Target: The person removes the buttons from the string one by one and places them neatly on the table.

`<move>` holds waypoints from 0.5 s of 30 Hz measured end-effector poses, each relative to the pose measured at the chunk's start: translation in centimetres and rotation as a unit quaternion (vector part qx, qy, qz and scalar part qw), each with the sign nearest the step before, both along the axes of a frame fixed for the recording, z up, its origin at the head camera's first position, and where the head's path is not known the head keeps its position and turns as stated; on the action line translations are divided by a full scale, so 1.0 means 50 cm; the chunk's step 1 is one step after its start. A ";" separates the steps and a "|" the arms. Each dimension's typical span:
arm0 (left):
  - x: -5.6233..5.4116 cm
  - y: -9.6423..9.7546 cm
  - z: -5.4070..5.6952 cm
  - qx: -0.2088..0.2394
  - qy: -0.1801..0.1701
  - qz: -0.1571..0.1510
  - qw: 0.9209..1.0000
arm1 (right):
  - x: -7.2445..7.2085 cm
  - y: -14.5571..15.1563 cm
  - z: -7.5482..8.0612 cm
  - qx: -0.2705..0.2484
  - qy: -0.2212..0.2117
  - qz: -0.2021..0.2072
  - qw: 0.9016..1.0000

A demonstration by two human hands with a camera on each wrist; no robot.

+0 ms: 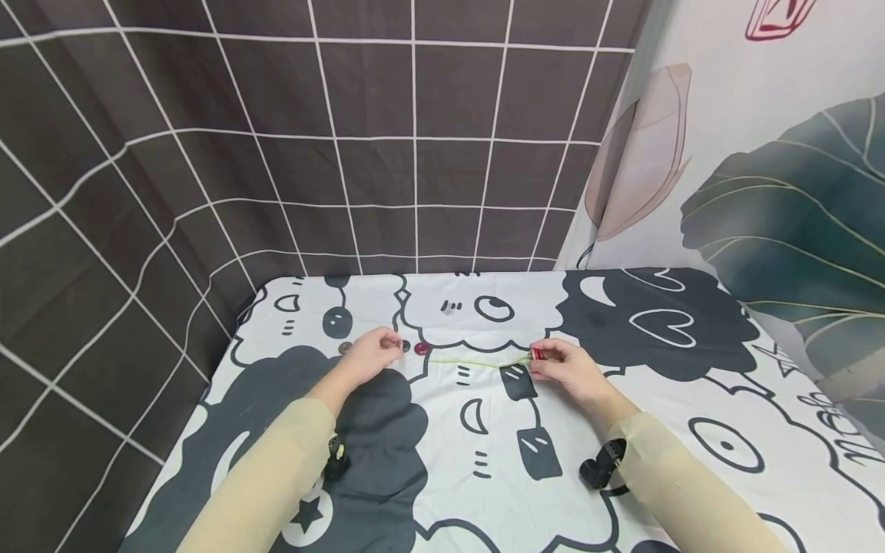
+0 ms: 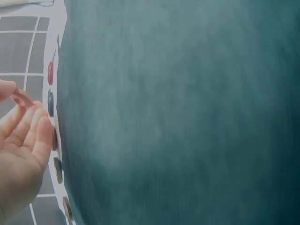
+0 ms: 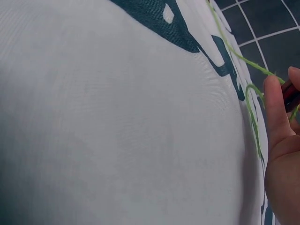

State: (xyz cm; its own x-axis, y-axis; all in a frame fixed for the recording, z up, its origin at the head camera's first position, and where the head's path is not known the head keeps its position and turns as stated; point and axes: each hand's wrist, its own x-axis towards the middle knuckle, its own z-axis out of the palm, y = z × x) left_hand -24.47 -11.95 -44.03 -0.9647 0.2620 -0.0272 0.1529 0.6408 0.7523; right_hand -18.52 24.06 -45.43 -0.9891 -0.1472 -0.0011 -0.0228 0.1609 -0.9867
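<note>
My left hand (image 1: 374, 353) pinches a pinkish-brown button (image 2: 22, 98) between thumb and fingers, as the left wrist view shows; in the head view that button is hidden. Beside this hand a row of round buttons lies on the cloth, among them a red button (image 1: 422, 349), a dark button (image 1: 406, 346) and a brown button (image 1: 345, 349). My right hand (image 1: 563, 367) grips a dark red piece (image 3: 291, 97), partly covered by the fingers. A thin green string (image 1: 477, 362) runs from these fingers leftward over the cloth toward the red button.
A white cloth (image 1: 449, 445) with dark cartoon prints covers the surface. Behind it hangs a dark grid-patterned curtain (image 1: 449, 169), and at the right a white curtain with leaf prints (image 1: 781, 223). Black wrist devices (image 1: 603, 465) sit at the sleeves.
</note>
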 end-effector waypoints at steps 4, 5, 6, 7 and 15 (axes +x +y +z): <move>-0.004 -0.014 0.000 -0.008 0.002 0.009 1.000 | -0.002 0.000 0.004 -0.008 -0.001 0.001 1.000; -0.005 -0.017 0.001 -0.011 0.007 0.010 1.000 | -0.002 0.001 0.003 -0.008 -0.001 0.001 1.000; -0.005 -0.020 0.001 -0.011 0.009 0.011 1.000 | -0.003 0.001 0.003 -0.008 -0.001 0.000 1.000; -0.006 -0.022 0.002 -0.011 0.010 0.011 1.000 | -0.003 0.002 0.002 -0.005 -0.002 -0.001 1.000; 0.000 -0.045 0.009 -0.022 0.008 0.009 1.000 | 0.000 -0.001 0.001 0.002 -0.007 -0.008 1.000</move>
State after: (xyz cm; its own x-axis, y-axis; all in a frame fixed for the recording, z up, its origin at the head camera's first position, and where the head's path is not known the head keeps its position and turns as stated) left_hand -24.49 -14.18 -43.58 -0.9697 0.2431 -0.0229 0.1524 0.6757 0.7212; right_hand -18.54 24.02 -45.37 -0.9913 -0.1307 -0.0164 -0.0054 0.1645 -0.9864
